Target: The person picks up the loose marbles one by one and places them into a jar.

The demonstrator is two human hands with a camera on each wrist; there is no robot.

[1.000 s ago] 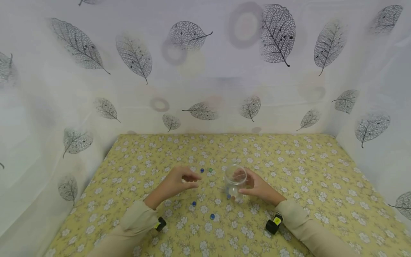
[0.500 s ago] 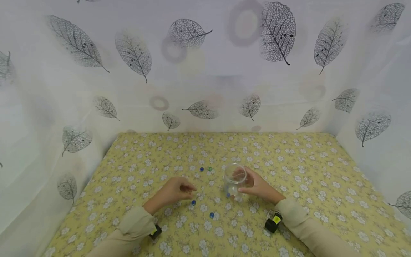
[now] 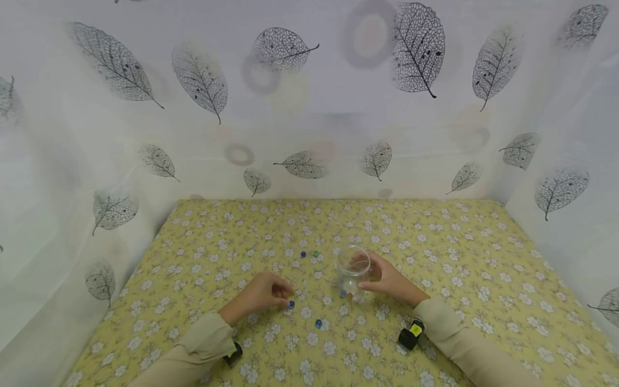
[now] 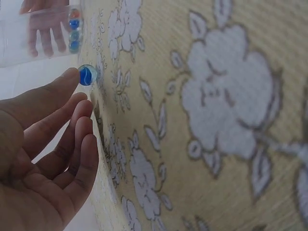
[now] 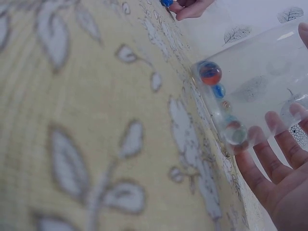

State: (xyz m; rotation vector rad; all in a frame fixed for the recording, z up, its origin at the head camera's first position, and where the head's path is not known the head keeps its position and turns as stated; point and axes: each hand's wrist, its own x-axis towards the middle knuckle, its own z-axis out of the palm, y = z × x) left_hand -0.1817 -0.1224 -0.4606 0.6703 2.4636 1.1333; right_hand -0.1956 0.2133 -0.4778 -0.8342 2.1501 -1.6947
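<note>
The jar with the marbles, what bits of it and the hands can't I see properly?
Head view: the marbles inside the jar are too small and blurred to count.
Left wrist view: the left edge cuts off the jar's mouth.
Right wrist view: the top edge cuts off most of the left hand.

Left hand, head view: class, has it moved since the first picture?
Yes: the left hand has moved down the picture, away from the green marble.
</note>
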